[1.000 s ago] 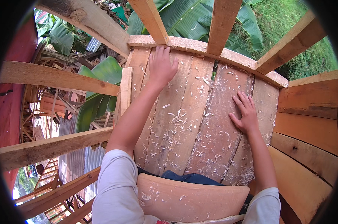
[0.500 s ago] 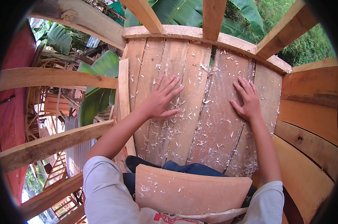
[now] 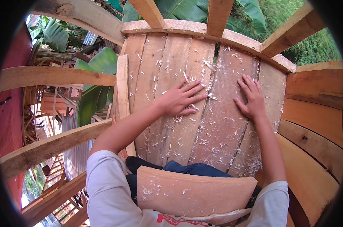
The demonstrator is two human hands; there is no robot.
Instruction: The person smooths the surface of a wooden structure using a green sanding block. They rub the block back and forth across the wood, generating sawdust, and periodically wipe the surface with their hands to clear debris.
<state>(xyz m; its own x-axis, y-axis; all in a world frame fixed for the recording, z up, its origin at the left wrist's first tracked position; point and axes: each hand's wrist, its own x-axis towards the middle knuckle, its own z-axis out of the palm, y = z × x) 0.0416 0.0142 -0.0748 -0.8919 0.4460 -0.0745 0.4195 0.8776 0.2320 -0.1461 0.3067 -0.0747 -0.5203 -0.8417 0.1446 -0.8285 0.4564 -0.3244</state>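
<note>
Curled wood shavings (image 3: 178, 119) lie scattered over a floor of wooden planks (image 3: 156, 130). Flat on the planks, left of the middle, is my left hand (image 3: 181, 99), its fingers stretched to the right and shavings gathered around and at its fingertips. My right hand (image 3: 250, 99) rests palm down on the reddish plank (image 3: 226, 125), fingers spread and pointing away, holding nothing. A wide board (image 3: 194, 191) with a few shavings on it lies across my lap, touched by neither hand.
Wooden posts (image 3: 219, 15) rise beyond the far edge beam (image 3: 179, 27). Plank walling (image 3: 311, 109) stands on the right. Open rails (image 3: 58, 77) run along the left, with a drop to ground and corrugated metal sheets (image 3: 75, 159) below. A gap shows between two floor planks.
My left hand has swept right across the planks, pushing shavings along and leaving fewer where it was. My right hand has stayed in place.
</note>
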